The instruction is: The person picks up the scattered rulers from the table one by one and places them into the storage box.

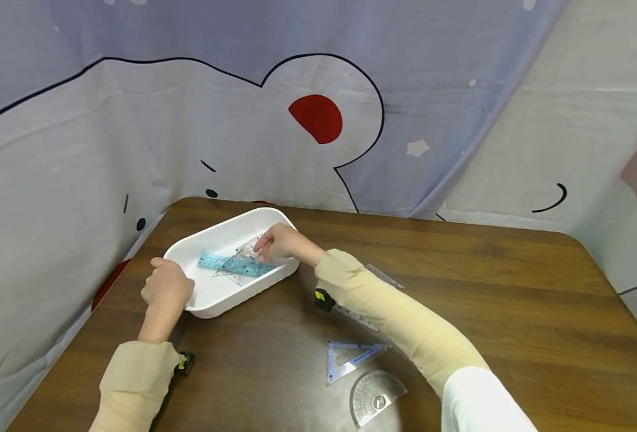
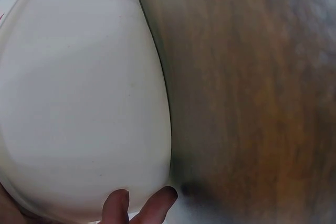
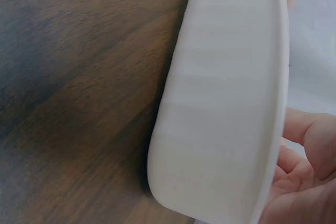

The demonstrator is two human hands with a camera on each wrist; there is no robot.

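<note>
My left hand [image 1: 168, 284] grips the near left end of a white plastic tray [image 1: 210, 301], with fingertips [image 2: 116, 205] showing at its outer wall in the left wrist view. My right hand [image 1: 282, 242] reaches inside the tray, thumb and forefinger pinching a clear set square [image 1: 243, 255]. Beneath that set square lies a light-blue ruler [image 1: 210, 261] on the tray floor. From the right wrist view, the curled fingers of my right hand [image 3: 304, 166] show past the tray's rim, and the wall hides what they hold.
On the brown wooden table [image 1: 486, 312], a blue-edged set square [image 1: 351, 359] and a clear protractor [image 1: 375, 399] lie at the near middle. Clear marked strips [image 1: 385, 276] show on both sides of my right forearm. A patterned cloth [image 1: 216, 132] hangs behind the table.
</note>
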